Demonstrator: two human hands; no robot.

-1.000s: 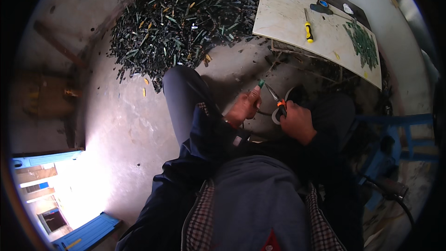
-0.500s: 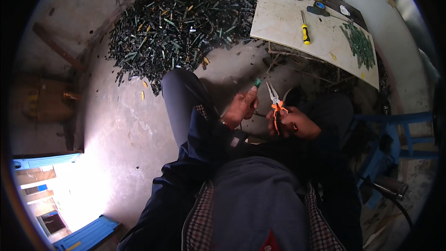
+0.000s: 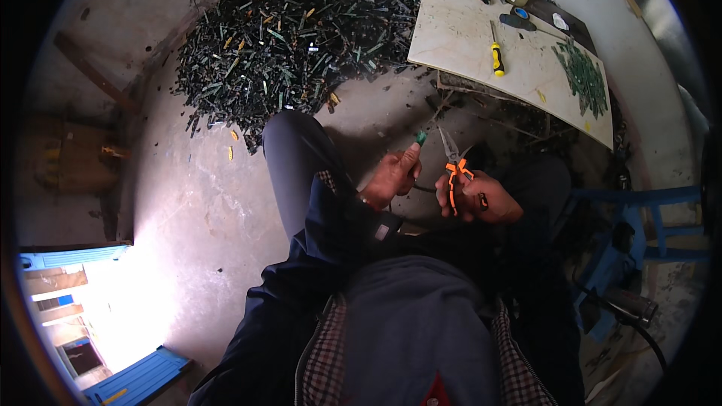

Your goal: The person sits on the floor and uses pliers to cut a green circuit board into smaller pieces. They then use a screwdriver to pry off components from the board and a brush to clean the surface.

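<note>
In front of my lap my left hand (image 3: 394,176) is closed, its thumb pressing a small green piece (image 3: 420,137) that sticks up past the fingertip. The piece's lower part is hidden in the fingers. A short way to the right, my right hand (image 3: 487,197) grips long-nosed pliers (image 3: 453,158) by their orange-and-black handles. Their metal jaws point up and slightly left, close to the green piece but apart from it. Between the hands, a dark cord-like thing (image 3: 426,189) shows; what it belongs to is unclear.
A large heap of dark and green strips (image 3: 301,45) covers the floor ahead. On a pale board (image 3: 459,30) lie a yellow-and-black screwdriver (image 3: 496,59), green strips (image 3: 585,79) and a tape roll (image 3: 520,12). A blue stool (image 3: 639,218) and a metal cylinder (image 3: 632,306) stand at right.
The pliers have turned a little in my right hand and shifted slightly right, with the handles now held differently. My left hand keeps the green piece almost in place.
</note>
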